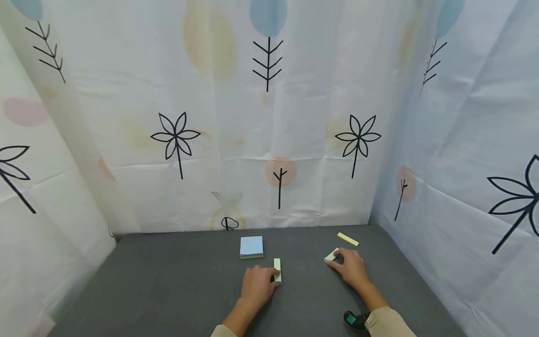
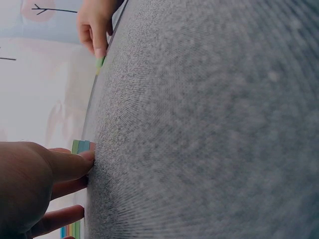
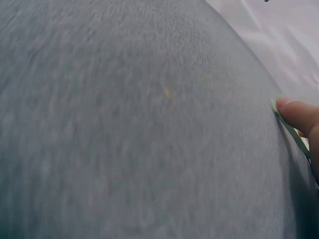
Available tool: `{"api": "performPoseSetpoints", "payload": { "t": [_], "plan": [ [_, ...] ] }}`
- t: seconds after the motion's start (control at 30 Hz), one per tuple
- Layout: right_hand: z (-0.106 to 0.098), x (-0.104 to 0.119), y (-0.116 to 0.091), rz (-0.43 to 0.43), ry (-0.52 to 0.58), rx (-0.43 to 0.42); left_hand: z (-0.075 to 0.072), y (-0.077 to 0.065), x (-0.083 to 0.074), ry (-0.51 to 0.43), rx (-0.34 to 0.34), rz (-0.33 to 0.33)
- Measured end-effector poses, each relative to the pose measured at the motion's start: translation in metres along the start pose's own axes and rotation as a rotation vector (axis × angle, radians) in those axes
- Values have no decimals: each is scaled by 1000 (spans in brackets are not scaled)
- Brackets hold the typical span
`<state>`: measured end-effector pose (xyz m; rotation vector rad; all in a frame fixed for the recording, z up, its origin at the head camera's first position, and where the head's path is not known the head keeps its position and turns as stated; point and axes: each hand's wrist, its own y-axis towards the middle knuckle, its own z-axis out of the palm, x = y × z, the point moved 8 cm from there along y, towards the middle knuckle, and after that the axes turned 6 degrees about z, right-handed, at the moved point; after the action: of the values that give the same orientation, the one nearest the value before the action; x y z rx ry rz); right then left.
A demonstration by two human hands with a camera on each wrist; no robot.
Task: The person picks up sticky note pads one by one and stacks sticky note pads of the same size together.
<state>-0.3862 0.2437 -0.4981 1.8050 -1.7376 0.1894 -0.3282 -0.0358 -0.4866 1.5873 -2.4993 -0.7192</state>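
My left hand [image 1: 257, 285] holds a narrow pad of sticky notes [image 1: 277, 264] between thumb and fingers, at the table's middle. Green, blue and pink layers show on this pad's edge [image 2: 82, 146] in the left wrist view. Farther right, my right hand [image 1: 353, 269] pinches a pale green narrow sticky-note pad [image 1: 331, 256], which lies at a slant close over the table. The right wrist view catches only the thumb [image 3: 297, 113] against that pad's green edge [image 3: 294, 135]. Just beyond the right hand lies a thin yellow strip of sticky notes [image 1: 347, 239].
A square stack of sticky notes [image 1: 251, 245], blue on top with a yellowish layer below, sits behind the left hand. The grey tabletop [image 1: 177, 281] ends at patterned white curtains [image 1: 311, 196] on the back and sides. A dark device [image 1: 355, 319] is at the right wrist.
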Motion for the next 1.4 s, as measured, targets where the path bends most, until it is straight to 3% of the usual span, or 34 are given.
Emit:
{"api": "performPoseSetpoints", "payload": {
  "t": [0.3,0.67,1.03,1.27,1.4],
  "plan": [
    [1,1,2,13,60,-43,0,0,-1,-1,-3,7],
    [-1,2,2,34,123,-26,-4,-1,-2,-36,-16,11],
    [-5,5,0,-33,140,-119,-4,-1,-1,-33,-19,14],
    [-3,4,2,12,126,-57,-5,-2,-2,-32,-28,20],
    [-6,7,0,-4,130,-88,-5,-1,-2,-31,-11,12]
  ]
}}
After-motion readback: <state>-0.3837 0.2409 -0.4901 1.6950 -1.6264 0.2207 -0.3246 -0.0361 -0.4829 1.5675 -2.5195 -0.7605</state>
